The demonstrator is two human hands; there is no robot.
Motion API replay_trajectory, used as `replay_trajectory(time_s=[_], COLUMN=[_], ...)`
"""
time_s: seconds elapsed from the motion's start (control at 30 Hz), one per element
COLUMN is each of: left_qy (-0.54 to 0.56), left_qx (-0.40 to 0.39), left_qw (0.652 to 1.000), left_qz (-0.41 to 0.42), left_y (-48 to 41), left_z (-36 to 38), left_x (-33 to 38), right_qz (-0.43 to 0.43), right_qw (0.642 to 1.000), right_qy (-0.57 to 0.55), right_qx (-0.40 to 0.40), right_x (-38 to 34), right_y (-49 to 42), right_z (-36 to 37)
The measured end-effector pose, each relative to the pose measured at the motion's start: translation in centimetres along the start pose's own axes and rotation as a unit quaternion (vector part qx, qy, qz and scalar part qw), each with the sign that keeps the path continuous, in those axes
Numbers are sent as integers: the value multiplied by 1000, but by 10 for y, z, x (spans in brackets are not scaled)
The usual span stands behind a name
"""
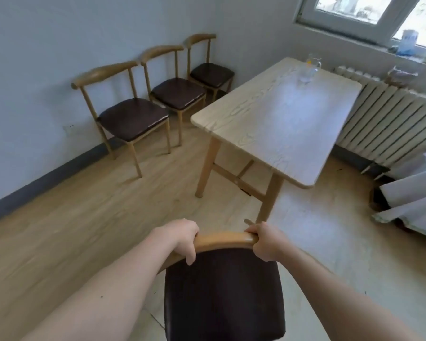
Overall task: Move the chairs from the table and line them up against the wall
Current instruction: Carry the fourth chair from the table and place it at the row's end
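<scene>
A wooden chair with a dark brown seat (223,291) is right below me, its curved backrest rail (225,238) facing away from me. My left hand (180,238) grips the left end of the rail and my right hand (268,241) grips the right end. Three matching chairs stand in a row against the left wall: the nearest chair (130,119), the middle chair (177,91) and the far chair (210,73). The light wooden table (276,124) stands ahead and to the right.
A glass jug (308,70) sits on the table's far end. A white radiator (391,119) runs under the window at right. White rolled sheets (408,190) lie on the floor at right. Bare wood floor (84,205) stretches along the left wall, before the nearest chair.
</scene>
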State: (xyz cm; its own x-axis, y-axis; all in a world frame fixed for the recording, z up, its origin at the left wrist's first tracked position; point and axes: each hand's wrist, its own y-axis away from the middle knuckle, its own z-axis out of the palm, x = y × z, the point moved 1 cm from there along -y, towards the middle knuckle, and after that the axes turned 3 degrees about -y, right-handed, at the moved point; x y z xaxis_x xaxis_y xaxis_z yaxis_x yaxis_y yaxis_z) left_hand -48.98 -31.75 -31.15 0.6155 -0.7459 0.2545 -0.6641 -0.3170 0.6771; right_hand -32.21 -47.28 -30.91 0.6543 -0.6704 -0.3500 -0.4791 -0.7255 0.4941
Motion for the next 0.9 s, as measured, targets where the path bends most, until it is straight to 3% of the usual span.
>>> replay_trajectory(time_s=[0.47, 0.9], left_qy=[129, 211], left_qx=[79, 83], left_qw=[980, 944], left_qz=[-131, -239], left_y=[65, 15], left_z=[-39, -136], left_x=[-272, -466], right_qz=[-183, -288], right_qw=[979, 944], right_qy=[80, 121], right_qx=[-31, -102], right_x=[-281, -484], right_y=[-126, -330], right_z=[39, 33])
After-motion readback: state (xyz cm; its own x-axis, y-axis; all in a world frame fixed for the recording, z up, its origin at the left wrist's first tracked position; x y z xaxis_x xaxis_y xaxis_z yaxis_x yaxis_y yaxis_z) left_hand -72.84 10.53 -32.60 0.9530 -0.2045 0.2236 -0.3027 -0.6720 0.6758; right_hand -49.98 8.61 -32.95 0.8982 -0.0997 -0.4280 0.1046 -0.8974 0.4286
